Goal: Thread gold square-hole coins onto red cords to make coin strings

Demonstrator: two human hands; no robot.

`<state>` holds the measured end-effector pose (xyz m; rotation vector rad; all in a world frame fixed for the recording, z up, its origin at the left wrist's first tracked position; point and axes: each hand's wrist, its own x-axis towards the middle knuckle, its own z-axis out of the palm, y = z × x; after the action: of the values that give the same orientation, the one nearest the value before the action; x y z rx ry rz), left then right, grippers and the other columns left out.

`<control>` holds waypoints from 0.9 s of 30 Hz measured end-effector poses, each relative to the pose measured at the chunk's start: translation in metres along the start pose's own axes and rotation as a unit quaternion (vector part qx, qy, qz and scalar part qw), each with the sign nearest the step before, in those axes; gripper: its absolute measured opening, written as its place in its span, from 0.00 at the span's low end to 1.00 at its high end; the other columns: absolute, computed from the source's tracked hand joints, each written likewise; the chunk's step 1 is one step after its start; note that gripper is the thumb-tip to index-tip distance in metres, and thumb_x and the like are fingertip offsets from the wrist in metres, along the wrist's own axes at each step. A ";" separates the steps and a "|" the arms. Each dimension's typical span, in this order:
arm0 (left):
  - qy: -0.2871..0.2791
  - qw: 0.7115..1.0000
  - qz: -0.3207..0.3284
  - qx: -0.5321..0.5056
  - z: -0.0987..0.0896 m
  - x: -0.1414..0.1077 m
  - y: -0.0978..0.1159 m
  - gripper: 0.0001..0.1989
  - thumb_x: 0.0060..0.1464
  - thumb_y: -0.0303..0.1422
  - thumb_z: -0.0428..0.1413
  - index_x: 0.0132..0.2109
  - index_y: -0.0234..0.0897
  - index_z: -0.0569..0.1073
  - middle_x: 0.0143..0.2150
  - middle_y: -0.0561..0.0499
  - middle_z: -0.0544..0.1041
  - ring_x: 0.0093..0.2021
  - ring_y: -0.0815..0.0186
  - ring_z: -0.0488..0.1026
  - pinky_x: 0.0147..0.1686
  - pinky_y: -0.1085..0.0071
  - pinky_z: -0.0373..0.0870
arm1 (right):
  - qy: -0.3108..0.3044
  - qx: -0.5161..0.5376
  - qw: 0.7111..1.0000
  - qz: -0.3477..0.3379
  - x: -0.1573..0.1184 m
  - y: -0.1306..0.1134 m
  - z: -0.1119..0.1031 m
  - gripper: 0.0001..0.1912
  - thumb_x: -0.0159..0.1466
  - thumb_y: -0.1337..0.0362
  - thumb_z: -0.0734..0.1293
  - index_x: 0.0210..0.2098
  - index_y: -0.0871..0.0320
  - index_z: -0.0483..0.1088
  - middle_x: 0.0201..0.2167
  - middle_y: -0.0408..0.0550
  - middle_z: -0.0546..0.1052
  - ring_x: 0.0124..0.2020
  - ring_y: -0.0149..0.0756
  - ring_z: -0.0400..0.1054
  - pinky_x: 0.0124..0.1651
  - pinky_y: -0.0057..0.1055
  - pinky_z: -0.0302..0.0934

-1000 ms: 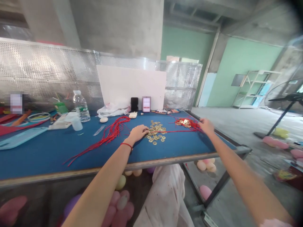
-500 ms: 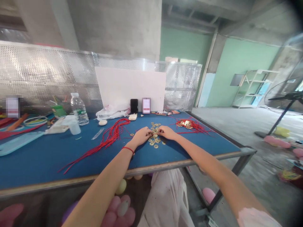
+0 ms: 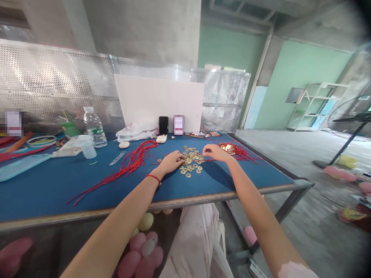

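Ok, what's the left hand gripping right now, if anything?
Can't tell: the left hand touches the holed brass coins, its fingers hiding any pinch.

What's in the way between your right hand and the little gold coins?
Nothing visible is in the way. The right hand is right at the edge of the pile of holed brass coins.

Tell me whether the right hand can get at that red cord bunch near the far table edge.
Probably yes: the right hand sits close beside the red cords, and nothing stands between them on the blue table; the coins lie on its other side.
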<state>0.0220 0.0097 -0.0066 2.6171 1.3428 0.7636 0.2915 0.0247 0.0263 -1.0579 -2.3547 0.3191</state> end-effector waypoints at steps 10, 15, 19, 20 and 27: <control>0.001 1.000 0.007 -0.001 0.003 0.003 -0.005 0.10 0.56 0.35 0.51 0.37 0.39 0.76 0.38 0.49 0.71 0.36 0.65 0.69 0.40 0.68 0.65 | -0.060 -0.070 0.995 0.029 0.003 -0.005 0.013 0.04 0.59 0.69 0.65 0.29 0.61 0.72 0.30 0.47 0.76 0.31 0.31 0.66 0.35 0.25 0.54; 0.002 1.000 0.000 -0.002 0.002 0.002 -0.003 0.11 0.56 0.36 0.50 0.37 0.39 0.76 0.37 0.49 0.71 0.35 0.64 0.69 0.39 0.68 0.65 | -0.067 -0.112 0.991 0.043 0.002 0.001 0.017 0.01 0.57 0.70 0.68 0.30 0.60 0.73 0.32 0.46 0.77 0.33 0.32 0.67 0.35 0.25 0.54; 0.001 1.000 0.004 0.006 0.003 0.002 -0.002 0.10 0.55 0.35 0.51 0.37 0.39 0.76 0.37 0.49 0.71 0.36 0.64 0.69 0.39 0.68 0.65 | -0.027 -0.098 0.994 0.023 0.004 -0.005 0.020 0.07 0.55 0.69 0.71 0.35 0.59 0.72 0.35 0.46 0.76 0.35 0.33 0.67 0.37 0.25 0.54; 0.001 1.000 0.007 0.008 0.003 0.002 -0.002 0.10 0.55 0.35 0.51 0.38 0.39 0.76 0.37 0.49 0.71 0.36 0.64 0.69 0.39 0.68 0.64 | -0.023 -0.098 0.995 0.011 0.004 -0.007 0.021 0.08 0.55 0.69 0.71 0.36 0.59 0.72 0.35 0.46 0.75 0.36 0.33 0.66 0.37 0.25 0.54; 0.000 1.000 0.024 0.017 0.003 0.003 0.006 0.10 0.56 0.33 0.50 0.36 0.38 0.76 0.36 0.48 0.71 0.35 0.64 0.69 0.37 0.68 0.64 | -0.047 -0.049 0.998 -0.014 0.008 -0.012 0.031 0.03 0.57 0.69 0.70 0.32 0.60 0.73 0.30 0.44 0.75 0.31 0.30 0.65 0.35 0.24 0.52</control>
<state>0.0293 0.0085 -0.0065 2.6847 1.3080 0.7544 0.2622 0.0232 0.0081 -1.0747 -2.4890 0.2513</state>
